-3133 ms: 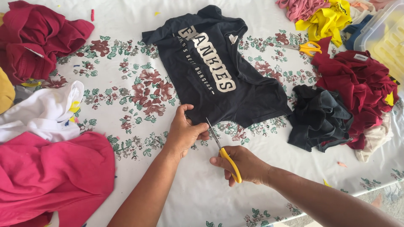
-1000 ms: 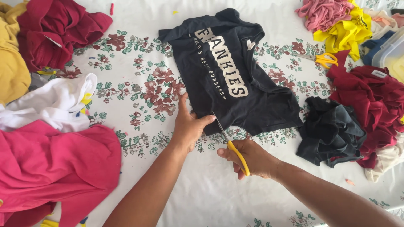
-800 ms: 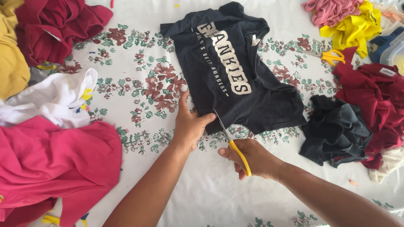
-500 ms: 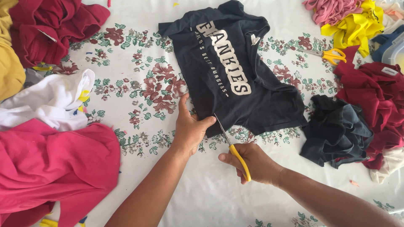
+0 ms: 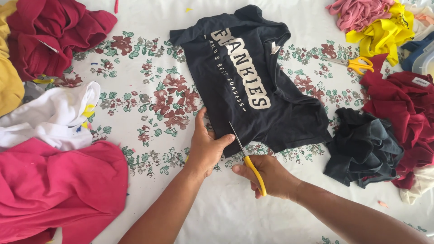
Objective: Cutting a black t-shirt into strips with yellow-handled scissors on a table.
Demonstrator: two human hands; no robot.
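A dark navy t-shirt (image 5: 253,77) with pale block lettering lies flat on a white tablecloth with a red flower print (image 5: 149,95). My left hand (image 5: 205,147) presses down on the shirt's lower hem, fingers spread. My right hand (image 5: 266,176) grips yellow-handled scissors (image 5: 246,158), whose blades lie on the hem just right of my left thumb, pointing up into the fabric.
Heaps of clothes ring the table: pink (image 5: 49,190), white (image 5: 49,115), dark red (image 5: 49,34) and mustard (image 5: 9,81) on the left; dark grey (image 5: 361,149), maroon (image 5: 402,113), yellow (image 5: 384,34) and pink (image 5: 357,13) on the right. A second pair of yellow-handled scissors (image 5: 352,63) lies at upper right.
The view has shifted slightly. My hands keep their places at the hem, and the scissors have edged a little further into the shirt's lower edge.
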